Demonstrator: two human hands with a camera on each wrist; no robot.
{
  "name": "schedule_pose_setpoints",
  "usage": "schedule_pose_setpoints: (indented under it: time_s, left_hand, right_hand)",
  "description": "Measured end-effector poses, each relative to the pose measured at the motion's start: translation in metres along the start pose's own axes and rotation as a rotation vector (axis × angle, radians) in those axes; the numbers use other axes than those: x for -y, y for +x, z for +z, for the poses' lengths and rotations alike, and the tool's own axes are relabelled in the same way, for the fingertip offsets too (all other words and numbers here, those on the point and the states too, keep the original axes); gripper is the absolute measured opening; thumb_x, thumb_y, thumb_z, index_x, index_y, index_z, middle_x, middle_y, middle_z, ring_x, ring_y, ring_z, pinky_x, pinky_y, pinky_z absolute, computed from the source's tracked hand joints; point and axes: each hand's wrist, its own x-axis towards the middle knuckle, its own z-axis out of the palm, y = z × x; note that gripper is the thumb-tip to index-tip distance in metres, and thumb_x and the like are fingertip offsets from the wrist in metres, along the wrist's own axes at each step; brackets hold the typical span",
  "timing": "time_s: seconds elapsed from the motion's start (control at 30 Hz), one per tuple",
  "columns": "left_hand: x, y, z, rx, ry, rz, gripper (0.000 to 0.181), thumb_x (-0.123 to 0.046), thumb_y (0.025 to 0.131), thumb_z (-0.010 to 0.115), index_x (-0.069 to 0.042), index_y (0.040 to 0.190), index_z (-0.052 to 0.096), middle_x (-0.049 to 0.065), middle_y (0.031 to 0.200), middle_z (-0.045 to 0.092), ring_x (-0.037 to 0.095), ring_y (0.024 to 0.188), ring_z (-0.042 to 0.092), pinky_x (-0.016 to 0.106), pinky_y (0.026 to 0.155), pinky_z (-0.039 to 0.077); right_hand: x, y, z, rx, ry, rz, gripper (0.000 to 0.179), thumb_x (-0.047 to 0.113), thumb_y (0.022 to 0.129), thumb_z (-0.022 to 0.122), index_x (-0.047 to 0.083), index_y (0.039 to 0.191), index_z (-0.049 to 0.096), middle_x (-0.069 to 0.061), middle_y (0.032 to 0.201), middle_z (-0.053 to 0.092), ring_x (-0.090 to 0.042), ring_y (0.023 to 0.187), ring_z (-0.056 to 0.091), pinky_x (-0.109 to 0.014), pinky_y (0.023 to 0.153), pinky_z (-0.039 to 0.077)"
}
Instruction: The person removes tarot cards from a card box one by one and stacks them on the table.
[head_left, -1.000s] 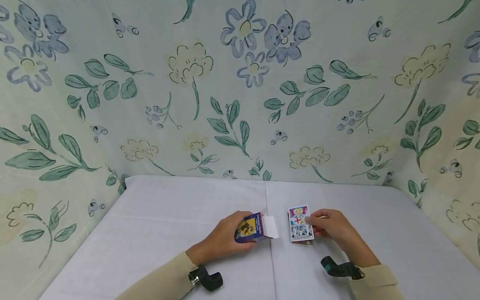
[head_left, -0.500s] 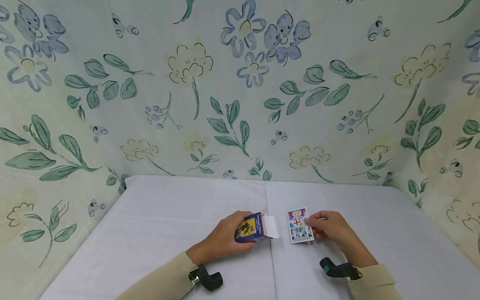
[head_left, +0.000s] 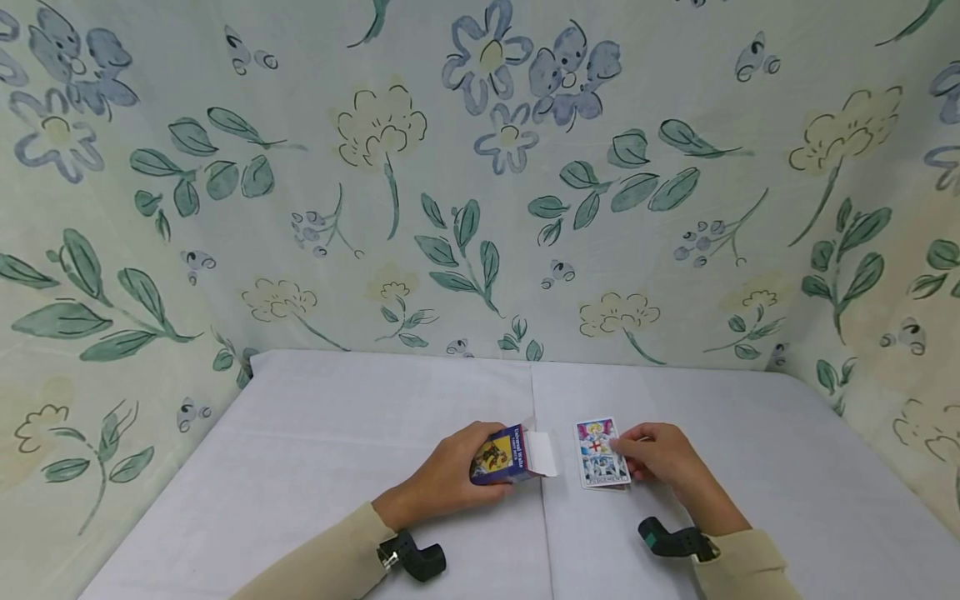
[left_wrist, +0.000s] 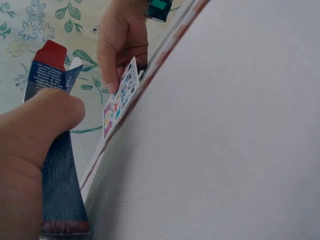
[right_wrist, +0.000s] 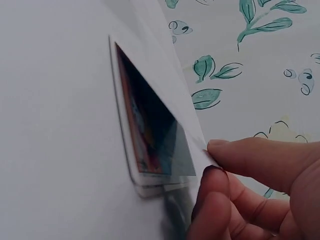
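My left hand grips a blue tarot card box, whose front has a yellow picture. The box's end flap hangs open towards the right. In the left wrist view, the thumb lies across the box's blue side. My right hand pinches a Judgement card by its right edge, between thumb and fingers. That card is tilted just over other cards lying on the table, which it mostly covers. How many cards lie beneath is hidden.
A white cloth with a crease down its middle covers the table. Floral fabric hangs behind and at both sides. A black wrist camera is strapped to each wrist.
My right hand has brought the Judgement card slightly nearer to me, so it covers more of the cards below. The left hand and the box have stayed in place.
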Motion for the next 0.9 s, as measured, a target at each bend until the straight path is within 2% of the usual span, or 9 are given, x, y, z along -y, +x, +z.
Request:
schedule_pose_setpoints:
  time_s: [0.37,0.9]
  left_hand:
    - [-0.0016,0.0002,-0.0009,0.006,0.012,-0.019,0.074,-0.05,0.081,0.072,-0.017,0.14,0.041,-0.006,0.123,0.055,0.005,0.1,0.052,0.024,0.085,0.047]
    - [0.0007,0.0003,0.0005,0.0,-0.004,-0.007,0.073,-0.05,0.081,0.073,-0.02,0.14,0.041,-0.007,0.123,0.054,0.005,0.1,0.052,0.024,0.085,0.047]
  right_hand:
    - [0.0,-0.0006,0.0029,-0.044,-0.055,-0.011,0.03,0.021,0.086,0.071,-0.003,0.102,0.061,-0.01,0.076,0.057,-0.018,0.062,0.053,-0.026,0.056,0.048]
    - [-0.0024,0.0009,0.0051,-0.068,-0.119,-0.018,0.03,0.022,0.086,0.072,-0.003,0.099,0.061,-0.01,0.074,0.057,-0.02,0.061,0.053,-0.024,0.052,0.046]
